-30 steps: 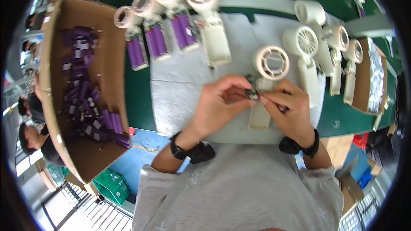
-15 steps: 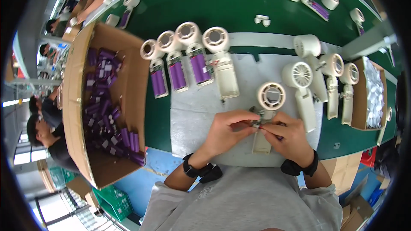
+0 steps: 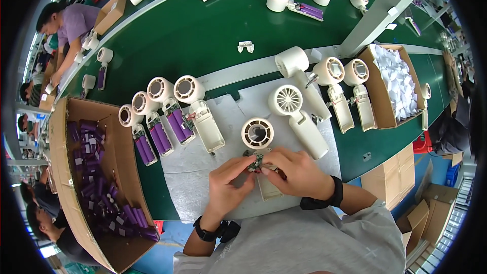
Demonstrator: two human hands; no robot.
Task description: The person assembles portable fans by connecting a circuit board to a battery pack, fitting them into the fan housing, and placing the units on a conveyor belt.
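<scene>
Directly before me on the grey mat lies a white handheld fan (image 3: 257,133), its round head away from me and its hollow handle (image 3: 269,189) toward me. Over the top of that handle, my left hand (image 3: 227,185) pinches a small green circuit board (image 3: 254,162) between thumb and fingertips. My right hand (image 3: 300,173) closes its fingertips on the board's right side, by a bit of red wire. What else those fingers may hold is hidden. Just beyond my right hand rests another white fan (image 3: 309,134) with a ribbed round grille.
Left stands a cardboard box (image 3: 61,172) of purple battery packs. Beside it lie fans with purple batteries (image 3: 161,137) and one open-handled fan (image 3: 209,127). On the right are more fans (image 3: 341,106) and a box of white pieces (image 3: 395,83). A metal post (image 3: 385,10) rises behind; a co-worker (image 3: 76,25) sits far left.
The whole view has swung, so the bench things appear shifted left and more of the right side shows. Both hands stay at the circuit board; the left fingers look slightly more spread.
</scene>
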